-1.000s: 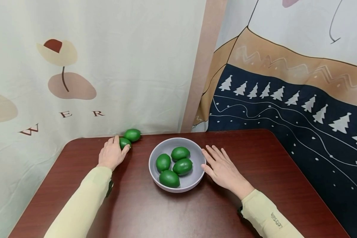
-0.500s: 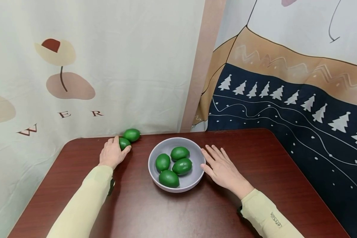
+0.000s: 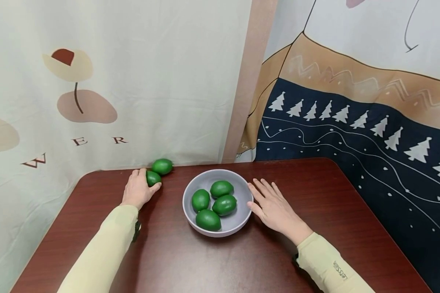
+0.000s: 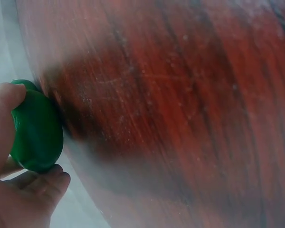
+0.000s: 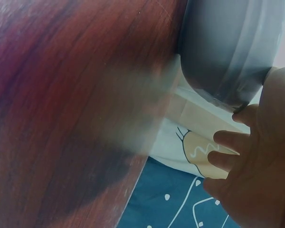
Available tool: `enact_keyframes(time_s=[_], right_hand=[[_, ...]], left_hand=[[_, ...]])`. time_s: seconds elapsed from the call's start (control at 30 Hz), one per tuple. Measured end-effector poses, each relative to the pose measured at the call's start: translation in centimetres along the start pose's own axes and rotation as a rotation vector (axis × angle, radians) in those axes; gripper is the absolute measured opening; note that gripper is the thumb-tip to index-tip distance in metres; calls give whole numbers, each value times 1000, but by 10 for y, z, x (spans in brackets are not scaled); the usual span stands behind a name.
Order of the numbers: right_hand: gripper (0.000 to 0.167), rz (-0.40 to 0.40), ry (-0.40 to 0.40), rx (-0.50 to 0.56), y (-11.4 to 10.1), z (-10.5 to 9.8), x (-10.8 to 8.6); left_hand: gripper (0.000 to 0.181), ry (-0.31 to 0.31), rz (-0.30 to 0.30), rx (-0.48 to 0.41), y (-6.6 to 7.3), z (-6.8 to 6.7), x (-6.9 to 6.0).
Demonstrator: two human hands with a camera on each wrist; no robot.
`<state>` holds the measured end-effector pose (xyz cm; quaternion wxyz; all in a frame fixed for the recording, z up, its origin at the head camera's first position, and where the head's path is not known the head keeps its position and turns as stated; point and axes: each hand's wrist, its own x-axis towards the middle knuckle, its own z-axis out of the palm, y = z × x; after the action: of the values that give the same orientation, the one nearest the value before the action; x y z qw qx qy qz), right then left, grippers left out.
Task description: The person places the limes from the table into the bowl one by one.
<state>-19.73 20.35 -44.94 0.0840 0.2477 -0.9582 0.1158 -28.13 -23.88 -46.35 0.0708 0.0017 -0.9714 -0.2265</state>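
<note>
At the table's far left, my left hand point(image 3: 136, 190) holds a green lime point(image 3: 153, 178) between thumb and fingers. The left wrist view shows the thumb on one side of this lime point(image 4: 38, 133) and the fingers on the other. Just behind it lies a second lime point(image 3: 162, 166), close against the held one. A grey-lavender bowl point(image 3: 242, 221) stands in the middle with several limes point(image 3: 208, 220) inside. My right hand point(image 3: 276, 209) has its fingers spread and extended at the bowl's right side. In the right wrist view its fingertips touch the outer wall of the bowl point(image 5: 228, 47).
All of this is on a dark red-brown wooden table point(image 3: 176, 260) with rounded far corners. A pale printed curtain point(image 3: 168, 81) hangs along the back edge. To the right hangs a navy cloth point(image 3: 315, 134) with white trees.
Both hands stay nearly where they were, the left still on the same lime and the right beside the bowl. The head view has shifted very slightly.
</note>
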Motion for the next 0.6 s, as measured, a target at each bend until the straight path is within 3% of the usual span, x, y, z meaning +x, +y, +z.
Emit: enact_keyframes(time_s=[0.6], right_hand=[[65, 7, -8, -4, 1, 1, 0]], left_hand=[[61, 74, 128, -21, -1, -5, -19]])
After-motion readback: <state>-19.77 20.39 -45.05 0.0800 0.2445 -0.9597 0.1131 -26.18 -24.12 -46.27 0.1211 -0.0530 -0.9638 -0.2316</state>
